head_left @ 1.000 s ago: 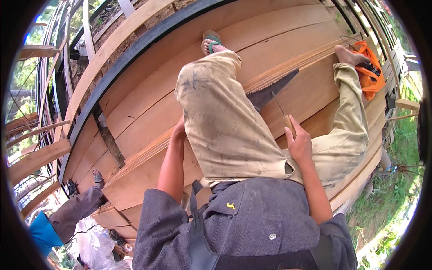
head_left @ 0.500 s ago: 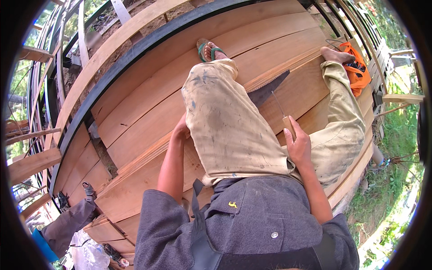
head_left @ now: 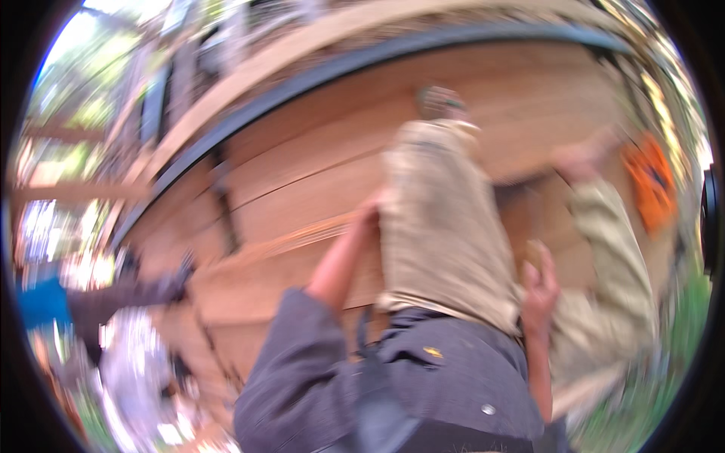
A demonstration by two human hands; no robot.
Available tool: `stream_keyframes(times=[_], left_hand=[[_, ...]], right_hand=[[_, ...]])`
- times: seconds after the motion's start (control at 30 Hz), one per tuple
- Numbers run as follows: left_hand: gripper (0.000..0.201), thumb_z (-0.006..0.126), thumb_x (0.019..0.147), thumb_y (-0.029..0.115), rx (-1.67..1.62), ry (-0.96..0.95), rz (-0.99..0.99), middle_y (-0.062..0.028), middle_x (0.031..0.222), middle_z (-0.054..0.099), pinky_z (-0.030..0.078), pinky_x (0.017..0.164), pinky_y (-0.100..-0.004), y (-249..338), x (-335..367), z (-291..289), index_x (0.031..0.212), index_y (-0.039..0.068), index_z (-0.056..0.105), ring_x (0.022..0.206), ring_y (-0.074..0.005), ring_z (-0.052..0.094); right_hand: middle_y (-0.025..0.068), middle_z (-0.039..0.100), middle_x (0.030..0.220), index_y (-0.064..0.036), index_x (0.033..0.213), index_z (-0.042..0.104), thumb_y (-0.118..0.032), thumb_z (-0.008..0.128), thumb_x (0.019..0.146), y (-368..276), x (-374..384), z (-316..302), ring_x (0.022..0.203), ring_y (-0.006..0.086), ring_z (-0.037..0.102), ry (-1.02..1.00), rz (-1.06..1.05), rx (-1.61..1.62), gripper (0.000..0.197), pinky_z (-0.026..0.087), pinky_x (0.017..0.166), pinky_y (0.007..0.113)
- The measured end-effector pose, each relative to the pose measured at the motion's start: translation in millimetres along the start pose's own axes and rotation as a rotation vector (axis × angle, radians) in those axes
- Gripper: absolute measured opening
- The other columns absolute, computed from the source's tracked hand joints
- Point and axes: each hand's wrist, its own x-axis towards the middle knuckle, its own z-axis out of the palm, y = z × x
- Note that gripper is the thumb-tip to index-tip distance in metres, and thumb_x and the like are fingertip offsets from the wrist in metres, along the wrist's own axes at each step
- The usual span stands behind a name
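The picture is smeared by motion. My right hand (head_left: 541, 294) is closed round the wooden handle (head_left: 536, 253) of a file; its thin shaft is lost in the blur. Just beyond it lies the dark blade of a handsaw (head_left: 517, 192), partly hidden behind my raised leg (head_left: 442, 219). My left hand (head_left: 370, 213) reaches to the left side of that leg, its fingers hidden by the trousers, so what it holds does not show. Both hands are over the wooden planks (head_left: 302, 257) that I sit on.
An orange bag (head_left: 649, 181) sits beside my bare right foot (head_left: 585, 156). A dark rail (head_left: 362, 64) curves along the far edge of the planks. At the left another person's leg (head_left: 132, 298) stretches in, near a pale plastic bag (head_left: 136, 362). Green ground lies at the right.
The whole view has swung and blurred, so my legs, hands and saw appear further right and lower. The file stays in my right hand, its shaft less distinct.
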Motion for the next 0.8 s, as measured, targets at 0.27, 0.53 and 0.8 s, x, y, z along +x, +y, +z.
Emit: stream_keyframes(times=[0.27, 0.53, 0.8], left_hand=[[0.055, 0.066, 0.106, 0.034, 0.075, -0.128, 0.209, -0.0086, 0.145, 0.066, 0.057, 0.103, -0.0411, -53.6, 28.8, 98.2, 0.151, 0.004, 0.056, 0.12, -0.0221, 0.068], [0.057, 0.068, 0.103, 0.04, -0.045, -0.052, 0.221, -0.0057, 0.147, 0.066, 0.05, 0.11, -0.0409, -64.0, 84.0, 62.9, 0.147, 0.005, 0.062, 0.124, -0.0224, 0.065], [0.054, 0.072, 0.1, 0.035, 0.031, 0.012, 0.129, -0.0061, 0.135, 0.072, 0.052, 0.104, -0.0386, -75.1, 99.4, 44.2, 0.144, 0.004, 0.065, 0.117, -0.0206, 0.067]], right_hand=[[0.0163, 0.068, 0.136, 0.0012, 0.152, 0.056, -0.023, 0.05, 0.113, 100.4, -19.5, -79.9, 0.112, 0.0226, 0.064, 0.104, 0.058, -0.09, 0.046, 0.052, 0.098, 0.037], [0.0146, 0.07, 0.133, 0.0001, 0.151, 0.057, -0.026, 0.051, 0.113, 74.7, 17.0, -50.7, 0.102, 0.0192, 0.062, -0.161, -0.014, -0.001, 0.047, 0.051, 0.088, 0.034], [0.0127, 0.072, 0.131, -0.0012, 0.151, 0.058, -0.03, 0.051, 0.113, 56.8, 19.5, -53.4, 0.092, 0.0152, 0.06, -0.103, -0.051, 0.175, 0.049, 0.049, 0.079, 0.031]])
